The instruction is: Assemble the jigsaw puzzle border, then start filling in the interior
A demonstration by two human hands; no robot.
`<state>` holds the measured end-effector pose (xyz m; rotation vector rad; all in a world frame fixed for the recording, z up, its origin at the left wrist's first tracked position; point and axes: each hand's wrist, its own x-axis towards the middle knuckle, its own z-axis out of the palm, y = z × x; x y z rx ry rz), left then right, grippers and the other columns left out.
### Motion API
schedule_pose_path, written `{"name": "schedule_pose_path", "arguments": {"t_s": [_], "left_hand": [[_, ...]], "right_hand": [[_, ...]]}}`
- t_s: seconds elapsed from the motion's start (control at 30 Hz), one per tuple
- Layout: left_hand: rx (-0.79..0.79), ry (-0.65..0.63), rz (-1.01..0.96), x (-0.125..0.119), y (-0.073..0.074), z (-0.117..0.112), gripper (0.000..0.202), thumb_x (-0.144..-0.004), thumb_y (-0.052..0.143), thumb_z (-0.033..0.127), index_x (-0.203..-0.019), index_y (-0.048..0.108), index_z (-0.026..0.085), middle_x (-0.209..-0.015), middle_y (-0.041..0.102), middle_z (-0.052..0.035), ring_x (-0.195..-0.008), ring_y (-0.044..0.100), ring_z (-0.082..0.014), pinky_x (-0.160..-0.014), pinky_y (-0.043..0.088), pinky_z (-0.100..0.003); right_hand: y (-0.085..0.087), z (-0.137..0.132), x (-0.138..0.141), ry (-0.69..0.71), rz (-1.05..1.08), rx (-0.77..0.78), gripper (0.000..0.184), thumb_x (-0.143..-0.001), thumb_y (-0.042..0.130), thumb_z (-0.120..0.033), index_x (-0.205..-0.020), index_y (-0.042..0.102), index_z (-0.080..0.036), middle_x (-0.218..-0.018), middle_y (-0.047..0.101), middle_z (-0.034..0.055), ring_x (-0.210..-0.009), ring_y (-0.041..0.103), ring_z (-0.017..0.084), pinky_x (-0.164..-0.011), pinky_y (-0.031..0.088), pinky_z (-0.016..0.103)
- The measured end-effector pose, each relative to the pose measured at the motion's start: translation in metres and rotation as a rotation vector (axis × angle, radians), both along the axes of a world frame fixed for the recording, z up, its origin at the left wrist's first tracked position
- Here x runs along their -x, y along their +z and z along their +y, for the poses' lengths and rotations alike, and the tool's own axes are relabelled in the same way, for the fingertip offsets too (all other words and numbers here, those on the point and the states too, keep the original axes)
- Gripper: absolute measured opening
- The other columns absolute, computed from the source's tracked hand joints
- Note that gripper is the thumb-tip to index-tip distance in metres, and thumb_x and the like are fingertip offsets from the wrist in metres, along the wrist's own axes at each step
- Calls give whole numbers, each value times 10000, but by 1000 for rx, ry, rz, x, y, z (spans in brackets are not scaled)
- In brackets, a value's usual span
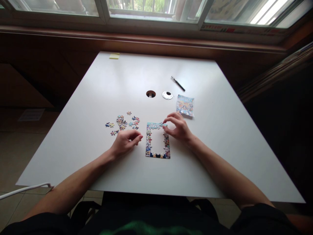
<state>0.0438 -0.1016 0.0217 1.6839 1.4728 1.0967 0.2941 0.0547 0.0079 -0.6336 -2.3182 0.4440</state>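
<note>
A rectangular border of joined jigsaw pieces (148, 143) lies on the white table, its middle showing bare table. My right hand (179, 129) is at the border's upper right corner, thumb and forefinger pinched on a small puzzle piece (165, 124) there. Left of the border, my left hand (126, 142) rests near the table with its fingers curled and the thumb pressed against the forefinger. Whether something is inside that hand is hidden. Just beyond it lie several loose puzzle pieces (121, 120), partly in a heap and partly scattered.
A small printed picture sheet (185, 106) lies beyond my right hand, with a black pen (178, 84) farther back. Near the table's middle are a round cable hole (151, 94) and its silver cover (167, 95). A yellow sticky note (114, 56) marks the far left edge.
</note>
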Motion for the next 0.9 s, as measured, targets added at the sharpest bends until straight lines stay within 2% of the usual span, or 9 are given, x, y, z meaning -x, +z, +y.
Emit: {"name": "schedule_pose_path", "arguments": {"t_s": [0.07, 0.13, 0.27, 0.6, 0.9], "left_hand": [[-67, -5, 122, 2, -1, 1, 254, -956, 594, 338, -799, 674, 156, -660, 629, -6, -556, 514, -84, -539, 420, -207], [-109, -42, 187, 3, -2, 2, 257, -962, 580, 331, -790, 666, 161, -644, 599, 7, -548, 467, -80, -539, 390, -210], [-145, -117, 233, 2, -3, 2, 249, -974, 556, 321, -814, 663, 163, -678, 618, -2, -562, 475, -83, -558, 393, -211], [-152, -143, 252, 2, -1, 2, 241, -976, 549, 306, -820, 664, 163, -692, 628, -8, -571, 498, -87, -561, 405, -210], [-148, -151, 245, 3, -6, 1, 205, -967, 567, 291, -839, 669, 167, -710, 641, -10, -575, 502, -88, -573, 409, -214]], "right_hand": [[-5, 14, -7, -43, 6, 102, 71, -815, 695, -269, -877, 676, -240, -995, 599, 65, -951, 578, 245, -907, 464, 438], [-8, 18, -10, -31, -19, 135, 72, -809, 697, -275, -865, 672, -236, -1024, 590, 68, -986, 566, 253, -932, 462, 444], [-6, 10, -8, 60, -139, 66, 113, -796, 716, -264, -896, 667, -243, -1065, 585, 62, -1017, 531, 255, -972, 440, 453], [-6, 8, -7, 42, -185, 58, 115, -795, 710, -236, -896, 657, -250, -1079, 579, 63, -1035, 521, 266, -973, 443, 464], [-6, 8, -7, 37, -187, 47, 115, -801, 707, -239, -904, 656, -244, -1075, 577, 66, -1037, 522, 264, -973, 444, 454]]}}
